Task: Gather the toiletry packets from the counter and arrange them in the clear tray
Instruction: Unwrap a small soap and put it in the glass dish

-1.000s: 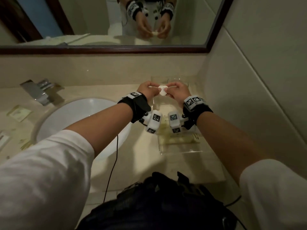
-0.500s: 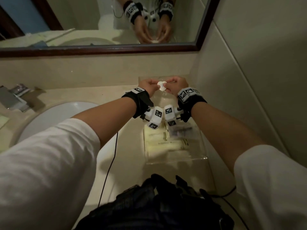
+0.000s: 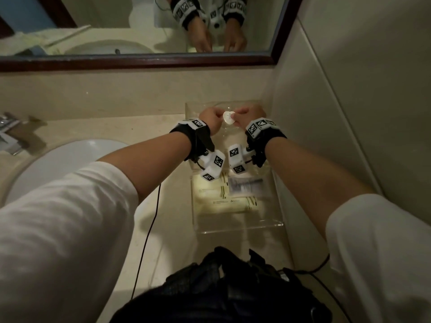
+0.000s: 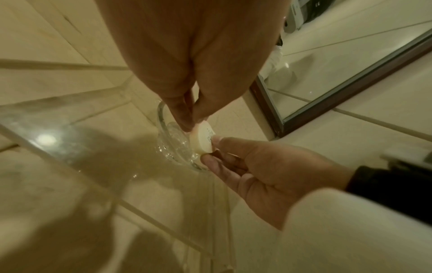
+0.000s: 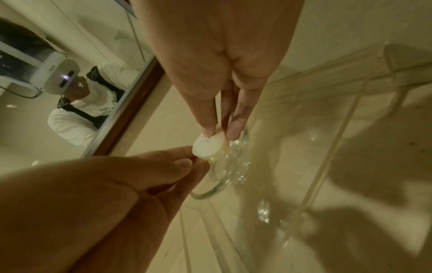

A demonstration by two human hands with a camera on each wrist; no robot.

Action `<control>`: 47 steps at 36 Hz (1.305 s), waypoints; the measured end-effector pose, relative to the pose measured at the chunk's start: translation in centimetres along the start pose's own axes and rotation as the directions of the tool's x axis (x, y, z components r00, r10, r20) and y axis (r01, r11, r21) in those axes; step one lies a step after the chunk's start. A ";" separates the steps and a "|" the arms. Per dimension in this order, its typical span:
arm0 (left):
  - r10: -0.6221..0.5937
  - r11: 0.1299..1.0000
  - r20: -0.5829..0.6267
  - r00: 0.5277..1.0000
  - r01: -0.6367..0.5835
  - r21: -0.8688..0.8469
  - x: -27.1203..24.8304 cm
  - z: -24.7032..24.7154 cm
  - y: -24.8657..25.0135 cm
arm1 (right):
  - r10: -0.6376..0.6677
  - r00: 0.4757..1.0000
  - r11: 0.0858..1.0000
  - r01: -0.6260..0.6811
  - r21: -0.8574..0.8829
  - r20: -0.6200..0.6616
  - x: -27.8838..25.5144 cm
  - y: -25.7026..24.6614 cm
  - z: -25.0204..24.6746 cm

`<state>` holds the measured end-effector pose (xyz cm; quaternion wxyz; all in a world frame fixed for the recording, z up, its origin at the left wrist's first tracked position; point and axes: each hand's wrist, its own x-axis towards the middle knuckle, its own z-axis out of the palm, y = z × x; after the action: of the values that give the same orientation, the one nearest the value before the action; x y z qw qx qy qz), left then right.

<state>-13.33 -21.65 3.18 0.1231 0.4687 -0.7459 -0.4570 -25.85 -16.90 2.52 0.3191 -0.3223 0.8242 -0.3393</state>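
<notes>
Left hand (image 3: 211, 119) and right hand (image 3: 249, 118) both pinch the rim of a small round white soap (image 3: 228, 117), held over a glass dish (image 4: 174, 146) at the far end of the clear tray (image 3: 240, 226). Tray's near end holds flat pale toiletry packets (image 3: 224, 198); their print is unreadable. Since 0.5 s ago: hands and soap slightly lower, grip unchanged.

Counted: two bare hands, left (image 3: 212, 120) and right (image 3: 247, 117), each with a black wristband carrying white marker blocks. One small round white soap disc (image 3: 228, 117). One clear acrylic tray (image 3: 240, 226) at far right. Inside, two pale yellow flat packets (image 3: 225, 202), one grey-white packet (image 3: 245, 186), one round clear glass dish (image 4: 174, 147). One white oval sink basin (image 3: 70, 157), left.
</notes>
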 end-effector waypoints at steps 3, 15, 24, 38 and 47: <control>-0.012 0.998 -0.016 1.000 0.013 0.066 0.4 0.2 0.0 | -0.009 1.000 1.000 0.009 -0.016 0.011 0.5 0.1 0.2; -0.116 0.981 0.031 0.993 0.110 0.160 1.8 0.1 -0.1 | -0.037 0.997 0.989 0.046 -0.142 0.066 1.5 0.1 0.5; -0.152 0.918 0.003 0.988 0.140 0.372 2.7 0.0 0.2 | -0.050 0.997 0.981 0.060 -0.187 0.058 2.3 -0.1 1.1; -0.196 0.810 0.066 0.978 0.123 0.574 3.6 0.2 0.1 | -0.078 0.997 0.991 0.078 -0.112 0.010 2.9 0.9 1.7; -0.144 0.805 0.061 0.988 0.081 0.588 3.6 0.5 0.4 | -0.075 0.997 0.991 0.075 -0.107 -0.002 2.8 0.9 1.6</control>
<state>-15.75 -24.25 2.33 -0.0923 0.5032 -0.8262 -0.2360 -26.62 -19.06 0.03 0.2857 -0.3685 0.8295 -0.3074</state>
